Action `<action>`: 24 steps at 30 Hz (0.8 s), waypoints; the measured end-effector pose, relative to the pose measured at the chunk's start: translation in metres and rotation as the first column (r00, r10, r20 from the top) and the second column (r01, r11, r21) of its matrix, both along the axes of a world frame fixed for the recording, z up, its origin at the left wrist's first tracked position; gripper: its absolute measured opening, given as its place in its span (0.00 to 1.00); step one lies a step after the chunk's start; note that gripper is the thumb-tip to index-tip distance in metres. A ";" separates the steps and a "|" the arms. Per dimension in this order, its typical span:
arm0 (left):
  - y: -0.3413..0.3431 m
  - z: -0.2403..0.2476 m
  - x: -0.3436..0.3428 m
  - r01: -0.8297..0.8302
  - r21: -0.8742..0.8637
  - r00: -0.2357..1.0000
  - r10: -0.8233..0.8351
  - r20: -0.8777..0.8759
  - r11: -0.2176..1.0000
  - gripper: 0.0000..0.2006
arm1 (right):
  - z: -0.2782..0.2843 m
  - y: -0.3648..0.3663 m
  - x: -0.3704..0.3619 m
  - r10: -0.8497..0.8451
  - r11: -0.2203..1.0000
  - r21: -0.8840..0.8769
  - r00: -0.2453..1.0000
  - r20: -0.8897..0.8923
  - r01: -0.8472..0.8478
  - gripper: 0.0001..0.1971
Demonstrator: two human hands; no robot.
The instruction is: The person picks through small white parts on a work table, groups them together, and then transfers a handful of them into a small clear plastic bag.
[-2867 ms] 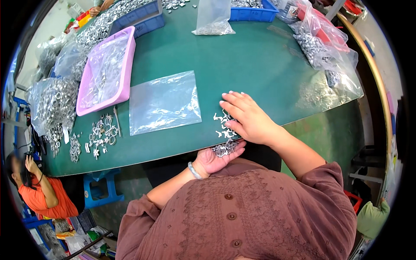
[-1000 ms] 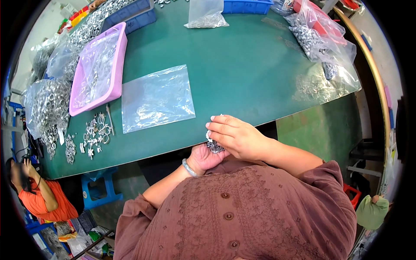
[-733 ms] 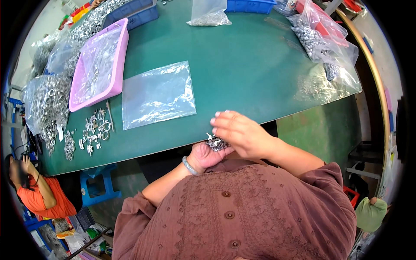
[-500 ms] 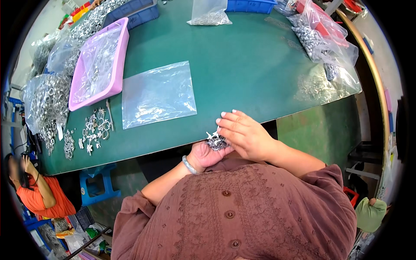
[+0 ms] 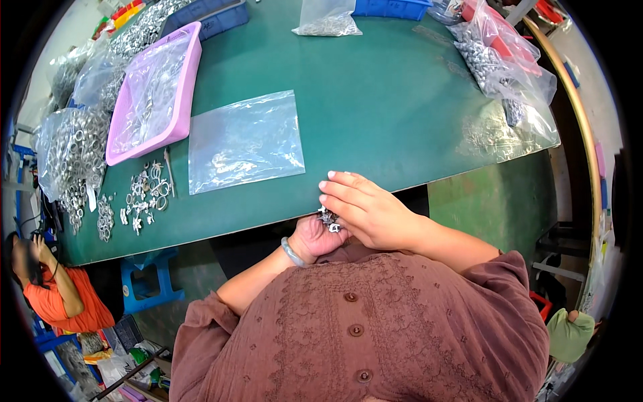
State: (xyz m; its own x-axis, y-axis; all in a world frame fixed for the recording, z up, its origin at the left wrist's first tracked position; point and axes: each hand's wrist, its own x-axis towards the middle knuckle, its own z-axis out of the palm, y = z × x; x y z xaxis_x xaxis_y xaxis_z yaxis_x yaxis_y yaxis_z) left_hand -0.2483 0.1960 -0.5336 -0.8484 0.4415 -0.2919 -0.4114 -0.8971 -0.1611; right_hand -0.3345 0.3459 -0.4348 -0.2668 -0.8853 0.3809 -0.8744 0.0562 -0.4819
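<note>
My left hand [image 5: 313, 240], with a pale bangle on its wrist, is cupped palm up just off the table's front edge. A heap of small silver metal pieces [image 5: 329, 220] lies in it. Over the heap lies my right hand [image 5: 378, 211], fingers stretched out, hiding part of the pieces; whether it touches them I cannot tell. A flat clear plastic bag [image 5: 246, 142] rests on the green table [image 5: 362, 100], left of and beyond my hands. Farther left, loose silver rings and small metal parts [image 5: 149, 194] lie next to a thin metal rod [image 5: 169, 173].
A pink basket [image 5: 182, 107] holding a clear bag stands at left, beside bags of metal rings [image 5: 74, 154]. Blue bins [image 5: 224, 19] and a small filled bag [image 5: 327, 25] sit at the far side. Bagged parts [image 5: 481, 60] lie far right. Someone in orange [image 5: 70, 301] is at left, near a blue stool [image 5: 153, 285].
My right hand has moved slightly left and farther over my left palm, covering more of the metal pieces. The cupped left hand has barely moved.
</note>
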 end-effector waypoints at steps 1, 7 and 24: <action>-0.001 -0.006 0.000 -0.004 0.001 1.000 0.004 0.026 1.000 0.16 | 0.002 -0.001 0.001 -0.002 1.000 0.030 1.000 -0.028 0.003 0.21; -0.001 0.000 -0.001 0.022 -0.011 0.998 -0.023 -0.056 1.000 0.18 | 0.004 0.008 0.002 0.020 0.999 0.049 1.000 -0.022 -0.019 0.17; -0.001 0.004 -0.002 0.022 0.094 0.986 -0.006 -0.165 0.995 0.21 | -0.001 0.027 0.004 -0.072 0.997 0.021 0.994 -0.079 0.074 0.14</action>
State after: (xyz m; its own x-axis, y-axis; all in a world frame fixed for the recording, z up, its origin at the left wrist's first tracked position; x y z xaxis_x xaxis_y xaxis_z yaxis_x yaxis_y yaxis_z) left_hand -0.2502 0.1949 -0.5298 -0.8749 0.4728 -0.1049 -0.4518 -0.8749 -0.1745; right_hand -0.3304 0.3732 -0.4354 -0.3012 -0.8736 0.3821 -0.9024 0.1316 -0.4104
